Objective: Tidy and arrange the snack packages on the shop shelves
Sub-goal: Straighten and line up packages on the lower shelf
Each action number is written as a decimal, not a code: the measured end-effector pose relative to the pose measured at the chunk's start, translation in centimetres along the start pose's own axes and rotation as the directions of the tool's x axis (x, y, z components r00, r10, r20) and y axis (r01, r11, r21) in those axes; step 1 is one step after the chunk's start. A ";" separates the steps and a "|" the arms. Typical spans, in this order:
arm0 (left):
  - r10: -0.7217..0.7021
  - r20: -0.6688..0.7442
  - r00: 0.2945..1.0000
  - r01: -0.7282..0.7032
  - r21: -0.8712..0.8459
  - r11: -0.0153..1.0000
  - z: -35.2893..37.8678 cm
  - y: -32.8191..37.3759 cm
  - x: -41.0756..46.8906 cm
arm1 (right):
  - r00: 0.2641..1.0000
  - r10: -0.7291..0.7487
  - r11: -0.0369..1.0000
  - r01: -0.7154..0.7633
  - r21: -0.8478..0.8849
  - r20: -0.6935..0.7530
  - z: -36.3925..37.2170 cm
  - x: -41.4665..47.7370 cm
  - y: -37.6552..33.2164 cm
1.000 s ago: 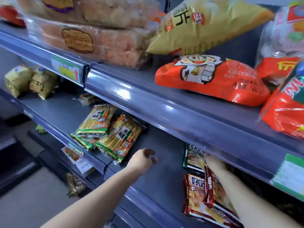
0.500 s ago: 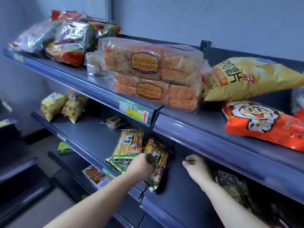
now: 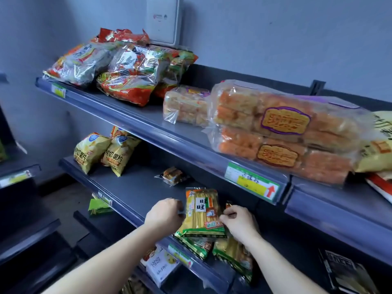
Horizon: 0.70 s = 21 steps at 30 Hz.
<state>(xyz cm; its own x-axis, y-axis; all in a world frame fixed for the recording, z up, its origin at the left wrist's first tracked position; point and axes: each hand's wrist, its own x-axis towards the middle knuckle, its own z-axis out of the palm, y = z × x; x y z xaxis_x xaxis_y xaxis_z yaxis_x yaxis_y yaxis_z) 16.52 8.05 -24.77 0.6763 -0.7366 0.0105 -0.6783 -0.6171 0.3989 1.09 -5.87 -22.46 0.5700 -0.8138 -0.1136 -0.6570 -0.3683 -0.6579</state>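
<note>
A green and yellow cracker pack (image 3: 202,212) lies on top of a small pile at the front of the middle shelf (image 3: 131,187). My left hand (image 3: 164,214) grips its left edge. On the other side, my right hand (image 3: 238,222) pinches its right edge. Two similar packs (image 3: 231,254) lie under it, partly hidden by my right wrist. Two yellow chip bags (image 3: 106,153) stand at the left of the same shelf. A small clear-wrapped snack (image 3: 172,176) lies further back.
The top shelf (image 3: 148,124) carries shiny noodle packs (image 3: 127,71) at left, stacked clear bags of orange cakes (image 3: 282,132) at right and a yellow bag (image 3: 379,145) at the edge. Lower shelves hold a white box (image 3: 161,267), a green pack (image 3: 98,207) and a dark pack (image 3: 347,272).
The view has swung left and up. Both my hands moved from the right part of the middle shelf onto the cracker pile and closed on the top pack's edges.
</note>
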 end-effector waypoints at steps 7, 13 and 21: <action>-0.065 -0.045 0.997 0.068 0.058 0.996 0.3 -5.6 4.7 | 0.995 -0.029 0.998 0.024 0.053 0.094 5.1 6.2 -2.9; -0.118 -0.063 0.991 0.123 0.082 0.989 0.7 -9.8 8.2 | 0.982 -0.053 0.997 0.043 0.058 0.181 9.5 11.0 -5.2; -0.127 -0.009 0.992 0.127 0.059 0.990 1.5 -16.7 12.2 | 0.984 0.039 0.990 -0.061 0.123 0.173 17.3 16.2 -8.4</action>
<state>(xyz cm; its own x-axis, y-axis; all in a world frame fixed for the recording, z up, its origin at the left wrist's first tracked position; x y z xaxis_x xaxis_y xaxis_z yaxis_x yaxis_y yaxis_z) 35.64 8.99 -32.63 0.7595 -0.6497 -0.0323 -0.6023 -0.7212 0.3421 24.40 -8.21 -31.70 0.6204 -0.7377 -0.2663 -0.6248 -0.2596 -0.7363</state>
